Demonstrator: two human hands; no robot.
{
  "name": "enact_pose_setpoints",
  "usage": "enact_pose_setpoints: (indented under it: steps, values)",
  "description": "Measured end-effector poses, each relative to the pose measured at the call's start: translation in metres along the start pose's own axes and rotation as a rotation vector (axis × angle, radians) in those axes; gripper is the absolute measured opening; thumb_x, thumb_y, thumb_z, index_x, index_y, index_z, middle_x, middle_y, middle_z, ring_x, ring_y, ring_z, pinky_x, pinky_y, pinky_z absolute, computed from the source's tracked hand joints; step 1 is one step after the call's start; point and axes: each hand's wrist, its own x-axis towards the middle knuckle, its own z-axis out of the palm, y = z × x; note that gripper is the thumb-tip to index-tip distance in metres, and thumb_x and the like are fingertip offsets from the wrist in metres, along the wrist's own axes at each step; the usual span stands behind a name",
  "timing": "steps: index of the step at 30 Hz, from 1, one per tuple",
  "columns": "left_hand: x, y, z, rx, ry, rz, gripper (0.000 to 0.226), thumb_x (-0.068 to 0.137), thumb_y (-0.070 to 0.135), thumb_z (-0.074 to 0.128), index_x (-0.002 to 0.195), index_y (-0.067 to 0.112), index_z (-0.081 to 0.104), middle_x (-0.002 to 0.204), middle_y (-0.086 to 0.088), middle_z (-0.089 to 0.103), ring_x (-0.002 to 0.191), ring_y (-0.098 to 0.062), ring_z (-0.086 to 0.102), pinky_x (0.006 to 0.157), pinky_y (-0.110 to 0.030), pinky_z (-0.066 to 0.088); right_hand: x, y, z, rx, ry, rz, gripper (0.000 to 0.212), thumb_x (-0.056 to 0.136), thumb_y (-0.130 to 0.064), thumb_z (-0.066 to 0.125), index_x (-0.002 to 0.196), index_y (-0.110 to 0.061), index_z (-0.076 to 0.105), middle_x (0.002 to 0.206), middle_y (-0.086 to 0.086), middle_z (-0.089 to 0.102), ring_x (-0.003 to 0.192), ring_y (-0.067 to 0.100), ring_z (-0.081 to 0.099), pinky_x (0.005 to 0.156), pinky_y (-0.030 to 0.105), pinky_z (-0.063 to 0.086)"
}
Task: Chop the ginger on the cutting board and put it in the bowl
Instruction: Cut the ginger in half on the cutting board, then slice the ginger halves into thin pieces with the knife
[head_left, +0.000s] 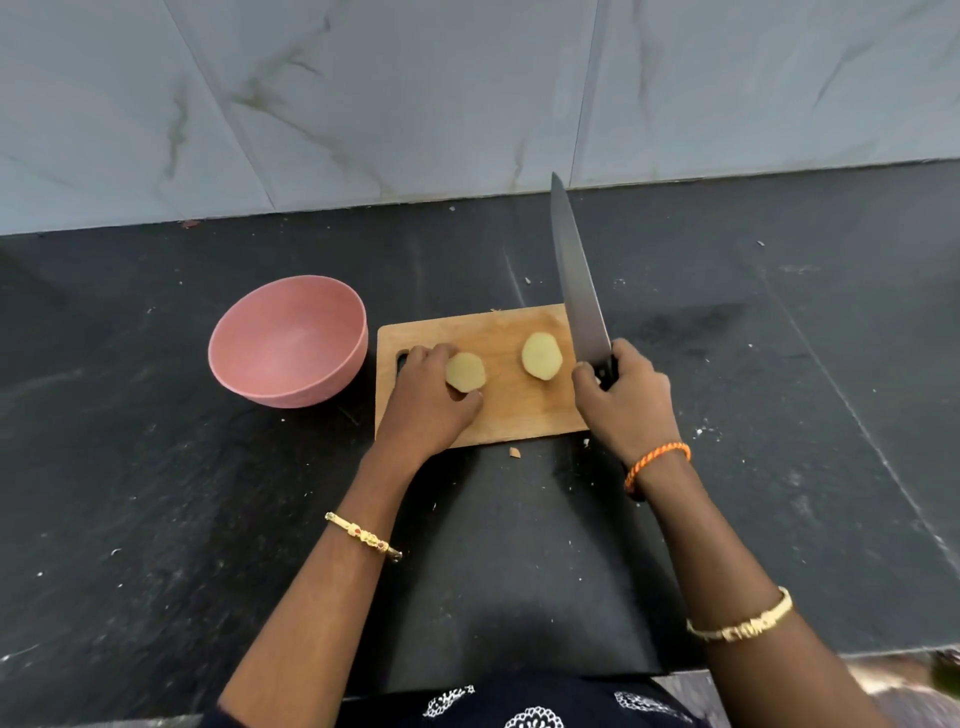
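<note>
Two pale yellow ginger pieces lie cut side up on the wooden cutting board (511, 410). My left hand (428, 400) holds the left piece (466, 372) between fingers and thumb. The right piece (542, 356) lies free near the board's middle. My right hand (623, 400) grips the black handle of a large knife (576, 291), whose blade points away from me above the board's right edge. A pink bowl (288, 340), with nothing in it, stands just left of the board.
The board and bowl sit on a dark stone counter (779, 364) with small scraps scattered on it; one scrap (514, 452) lies at the board's near edge. A marbled tile wall (415, 104) rises behind the counter.
</note>
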Motion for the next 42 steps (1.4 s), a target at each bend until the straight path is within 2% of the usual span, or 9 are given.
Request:
enact_pose_setpoints:
  steps: [7,17,23,27,30,33,37,40,42]
  values:
    - [0.000,-0.006,-0.011,0.150,0.166,-0.052,0.052,0.081,0.029,0.066,0.128,0.016,0.048,0.124,-0.004,0.043,0.106,-0.020,0.052,0.080,-0.025,0.036,0.016,0.008,0.012,0.030,0.002,-0.008,0.029,0.085,-0.015,0.051,0.063,-0.014,0.032,0.055,-0.001,0.037,0.059,0.018,0.036,0.044,0.016,0.030]
    - [0.007,-0.003,0.007,0.053,0.468,-0.154,0.043,0.084,0.027,0.067,0.124,0.021,0.051,0.122,0.004,0.056,0.110,-0.019,0.054,0.084,-0.039,0.045,0.006,0.015,0.020,0.121,0.029,-0.012,0.026,0.085,-0.016,0.054,0.071,0.002,0.041,0.061,0.005,0.039,0.057,0.016,0.035,0.049,0.024,0.031]
    - [0.012,-0.005,0.012,-0.088,0.555,-0.156,0.039,0.079,0.027,0.071,0.115,0.025,0.057,0.111,0.008,0.064,0.105,-0.016,0.058,0.080,-0.034,0.046,0.002,0.019,0.022,0.109,0.038,-0.006,0.025,0.086,-0.014,0.055,0.072,0.003,0.043,0.061,0.005,0.039,0.054,0.015,0.034,0.044,0.017,0.030]
    - [0.006,0.004,0.010,0.011,0.546,-0.138,0.059,0.077,0.026,0.074,0.129,0.020,0.044,0.133,0.002,0.048,0.117,-0.017,0.051,0.086,-0.033,0.045,0.000,0.023,0.020,0.120,0.019,0.022,0.023,0.087,-0.015,0.054,0.071,-0.002,0.044,0.063,0.006,0.043,0.058,0.016,0.037,0.046,0.019,0.032]
    - [-0.003,0.025,0.015,0.133,0.604,0.071,0.062,0.078,0.027,0.073,0.131,0.020,0.042,0.137,-0.004,0.036,0.114,-0.017,0.050,0.085,-0.027,0.048,0.000,0.022,0.018,0.123,0.025,0.033,0.022,0.087,-0.016,0.054,0.071,-0.004,0.044,0.061,0.004,0.043,0.060,0.017,0.038,0.047,0.020,0.032]
    - [0.009,0.048,0.024,0.070,0.353,0.272,0.063,0.077,0.035,0.072,0.133,0.021,0.045,0.125,-0.006,0.045,0.113,-0.016,0.046,0.091,-0.025,0.044,0.003,0.018,0.016,0.143,0.065,0.026,0.023,0.085,-0.014,0.054,0.069,-0.004,0.042,0.056,0.000,0.038,0.052,0.011,0.034,0.044,0.018,0.030]
    - [0.031,0.056,0.038,0.145,-0.030,0.280,0.061,0.076,0.034,0.072,0.131,0.022,0.049,0.129,-0.005,0.046,0.120,-0.020,0.044,0.098,-0.028,0.037,0.007,0.014,0.009,0.154,0.091,0.023,0.024,0.084,-0.012,0.054,0.072,0.005,0.042,0.058,0.003,0.037,0.050,0.011,0.029,0.043,0.017,0.031]
    - [0.038,0.058,0.038,0.085,0.010,0.272,0.052,0.072,0.033,0.076,0.119,0.020,0.060,0.119,-0.002,0.060,0.111,-0.016,0.052,0.095,-0.025,0.039,0.006,0.019,0.002,0.153,0.088,0.034,0.023,0.085,-0.014,0.055,0.078,0.007,0.047,0.060,0.003,0.042,0.051,0.010,0.034,0.042,0.016,0.031]
    - [0.035,0.059,0.036,-0.234,0.054,0.203,0.049,0.071,0.036,0.078,0.115,0.019,0.063,0.117,0.001,0.064,0.108,-0.012,0.058,0.094,-0.027,0.048,0.006,0.022,0.000,0.152,0.091,0.058,0.023,0.085,-0.016,0.055,0.082,0.006,0.050,0.062,0.005,0.044,0.055,0.014,0.038,0.048,0.024,0.034]
